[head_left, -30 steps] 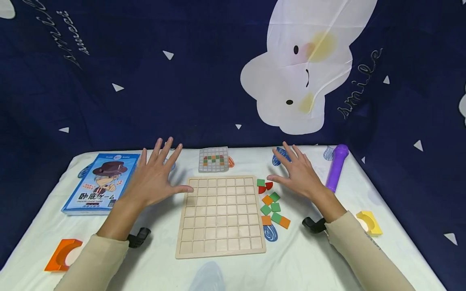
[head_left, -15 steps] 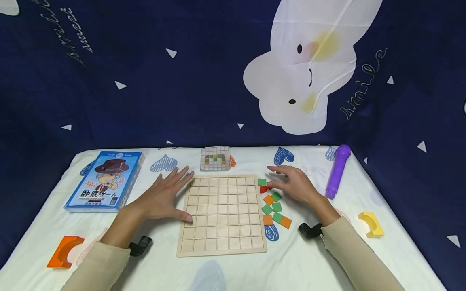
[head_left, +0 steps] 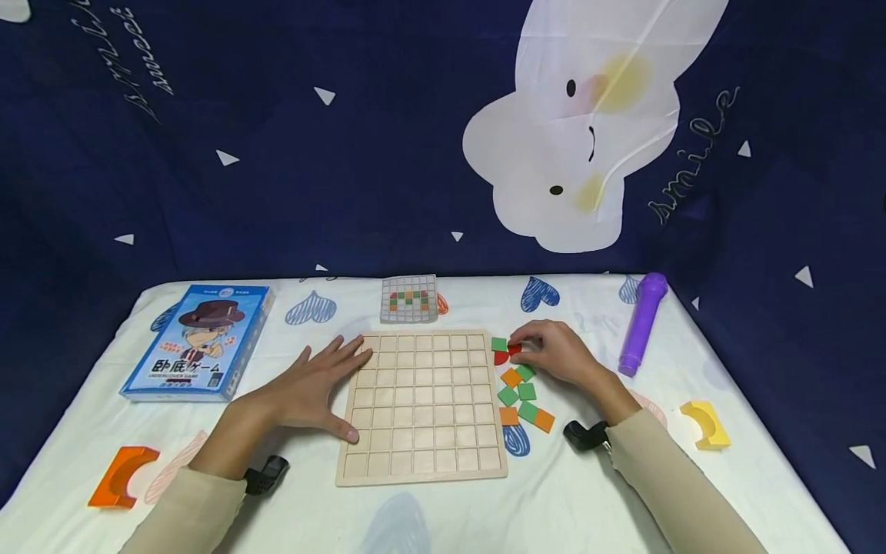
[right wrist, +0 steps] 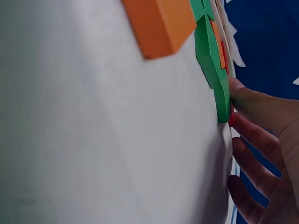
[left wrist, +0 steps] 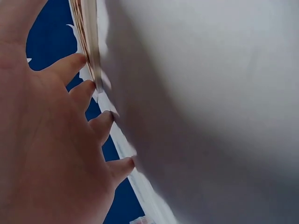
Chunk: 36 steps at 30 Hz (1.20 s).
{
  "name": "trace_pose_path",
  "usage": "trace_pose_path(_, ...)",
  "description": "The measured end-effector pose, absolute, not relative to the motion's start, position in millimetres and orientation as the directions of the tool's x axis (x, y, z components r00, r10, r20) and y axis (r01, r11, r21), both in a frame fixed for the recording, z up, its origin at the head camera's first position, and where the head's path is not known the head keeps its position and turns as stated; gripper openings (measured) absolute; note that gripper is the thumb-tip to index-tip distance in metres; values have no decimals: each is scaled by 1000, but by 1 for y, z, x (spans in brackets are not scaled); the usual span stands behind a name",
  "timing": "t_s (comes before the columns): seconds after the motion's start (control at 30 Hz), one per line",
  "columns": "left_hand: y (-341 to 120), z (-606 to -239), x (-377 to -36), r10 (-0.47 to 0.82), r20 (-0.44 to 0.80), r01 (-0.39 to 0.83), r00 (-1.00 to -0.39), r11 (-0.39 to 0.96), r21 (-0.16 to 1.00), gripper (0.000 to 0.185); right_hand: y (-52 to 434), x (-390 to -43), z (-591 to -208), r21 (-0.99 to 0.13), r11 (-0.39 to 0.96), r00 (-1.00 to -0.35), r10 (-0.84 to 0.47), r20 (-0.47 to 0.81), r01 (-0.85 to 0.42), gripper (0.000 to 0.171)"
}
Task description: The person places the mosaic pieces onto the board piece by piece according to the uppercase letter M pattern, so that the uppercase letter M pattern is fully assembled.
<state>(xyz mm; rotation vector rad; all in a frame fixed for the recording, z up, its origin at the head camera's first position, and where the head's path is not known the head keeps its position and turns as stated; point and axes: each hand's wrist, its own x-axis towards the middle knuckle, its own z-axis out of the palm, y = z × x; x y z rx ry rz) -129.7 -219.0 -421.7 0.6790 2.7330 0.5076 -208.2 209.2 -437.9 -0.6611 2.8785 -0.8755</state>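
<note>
right of the wooden grid board [head_left: 421, 408], right hand [head_left: 554, 355] pinches a red tile [head_left: 513, 349] off the loose pile; left hand [head_left: 314, 385] lies flat, released, steadying board's left edge.

Table [head_left: 609, 492] w/ white cloth printed w/ hearts. On it: wooden grid board [head_left: 422, 405] at centre, loose coloured tiles [head_left: 521, 388] just right of it, small pattern card [head_left: 409, 298] behind. Blue game box [head_left: 197, 342] & orange arch block [head_left: 119, 476] at left; purple cylinder [head_left: 640, 322] & yellow arch block [head_left: 707, 424] at right.
</note>
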Motion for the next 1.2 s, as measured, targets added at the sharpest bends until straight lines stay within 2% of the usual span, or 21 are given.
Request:
trace_pose_path(0.23,-219,-420,-130,513,-193,415,-836,822,389,126,209,-212,-439,-539,741,-899,-430,76,-400,12)
trace_pose_path(0.47,-220,-419,-128,522,-193,402,-831,802,441,119,207,-213,-436,-500,769,-903,-424,65,-398,8)
trace_pose_path(0.77,-218,-417,-126,511,-170,367,-843,775,514,110,207,-214,-427,-509,758,-900,-428,83,-407,11)
trace_pose_path(0.97,-213,-419,-125,501,-155,362,-851,775,517,115,208,-217,-420,-573,685,-876,-464,134,-450,17)
trace_pose_path(1.2,-213,-420,-122,496,-155,360,-855,781,510,123,201,-219,-416,-632,640,-871,-477,119,-437,21)
